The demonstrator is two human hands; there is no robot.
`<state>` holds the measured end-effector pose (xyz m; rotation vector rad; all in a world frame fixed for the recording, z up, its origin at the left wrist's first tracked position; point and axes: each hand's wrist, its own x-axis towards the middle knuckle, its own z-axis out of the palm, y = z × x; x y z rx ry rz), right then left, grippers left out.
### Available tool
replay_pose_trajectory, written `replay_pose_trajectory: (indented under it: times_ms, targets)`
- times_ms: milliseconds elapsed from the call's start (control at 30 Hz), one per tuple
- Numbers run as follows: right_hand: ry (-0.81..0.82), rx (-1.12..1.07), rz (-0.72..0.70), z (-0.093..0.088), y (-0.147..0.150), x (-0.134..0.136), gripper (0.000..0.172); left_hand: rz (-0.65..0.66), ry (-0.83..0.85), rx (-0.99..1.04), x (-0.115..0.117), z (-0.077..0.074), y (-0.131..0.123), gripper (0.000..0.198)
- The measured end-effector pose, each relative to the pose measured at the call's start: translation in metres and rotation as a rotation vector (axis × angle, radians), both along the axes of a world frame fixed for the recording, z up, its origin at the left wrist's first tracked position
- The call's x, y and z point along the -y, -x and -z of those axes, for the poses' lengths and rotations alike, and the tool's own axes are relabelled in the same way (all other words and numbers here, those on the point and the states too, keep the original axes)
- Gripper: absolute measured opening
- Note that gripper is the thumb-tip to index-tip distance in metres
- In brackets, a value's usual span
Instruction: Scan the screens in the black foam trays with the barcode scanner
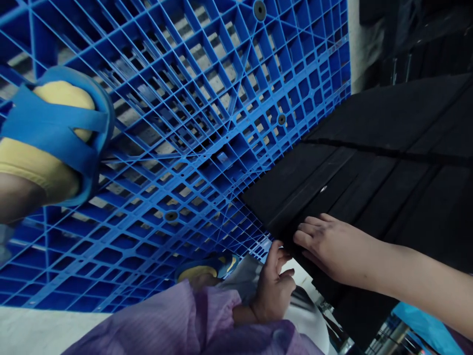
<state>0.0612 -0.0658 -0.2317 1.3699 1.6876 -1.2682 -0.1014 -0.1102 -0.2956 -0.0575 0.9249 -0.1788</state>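
A stack of flat black panels (332, 182), split by dark seams, fills the right side. My right hand (325, 241) comes in from the right, bare-armed, its fingers bent and together over the near edge of the panels. What lies under its fingertips is hidden. Just left of it my left hand (275, 291), in a purple sleeve (218, 305), has its fingers half curled and its thumb apart. Its raised fingertip is close to the corner of the stack; whether it touches cannot be made out.
A blue plastic grid pallet (229, 125) covers the left and middle. On it are a foot in a blue sandal (88, 133) and yellow sock, and another sandalled foot (201, 271) lower down. Pale floor (51, 328) shows at lower left. Turquoise material (424, 325) shows at lower right.
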Motion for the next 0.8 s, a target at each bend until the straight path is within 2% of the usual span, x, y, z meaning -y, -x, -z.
replay_pose_trajectory:
  times_ms: [133,200,333,467,667,800]
  targets:
    - [0.040,0.025,0.060,0.007,-0.006,-0.022,0.011,0.024,-0.026,0.075,0.005,-0.001,0.004,0.078]
    - [0.093,0.012,0.010,0.019,-0.003,-0.040,0.019,0.020,-0.035,0.092,0.007,-0.001,0.005,0.078]
    - [0.302,-0.054,-0.072,0.049,0.007,-0.066,0.036,-0.009,-0.040,0.129,0.010,-0.003,0.005,0.079]
    - [0.433,0.042,-0.138,0.065,0.014,-0.065,0.040,-0.039,-0.033,0.159,0.009,-0.004,0.003,0.078]
    - [0.449,0.115,-0.184,0.070,0.019,-0.063,0.036,-0.007,-0.038,0.166,0.008,-0.005,0.004,0.078]
    - [0.471,0.086,-0.149,0.069,0.014,-0.058,0.037,0.025,-0.109,0.189,0.009,0.009,0.006,0.067]
